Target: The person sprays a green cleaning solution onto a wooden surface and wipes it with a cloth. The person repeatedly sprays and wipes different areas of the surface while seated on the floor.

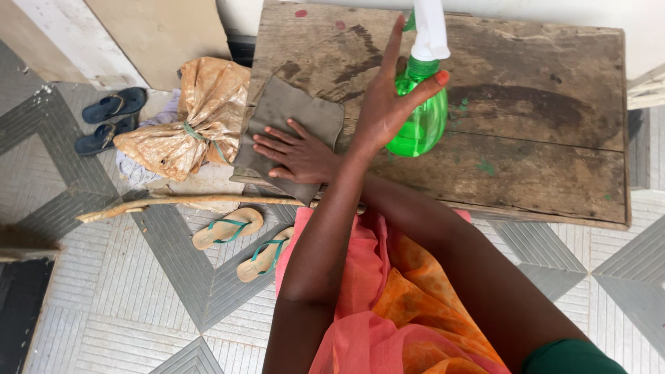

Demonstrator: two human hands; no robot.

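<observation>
Arms are crossed. The left hand (395, 104) is closed around the neck of the green spray bottle (419, 118), which is held upright on the wooden table (554, 118). The right hand (298, 156) is laid flat, fingers spread, gripping nothing, on the grey cloth (291, 111). The cloth lies just left of the bottle, at the table's left end.

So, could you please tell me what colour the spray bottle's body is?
The spray bottle body is translucent green, seen in the head view.
</observation>
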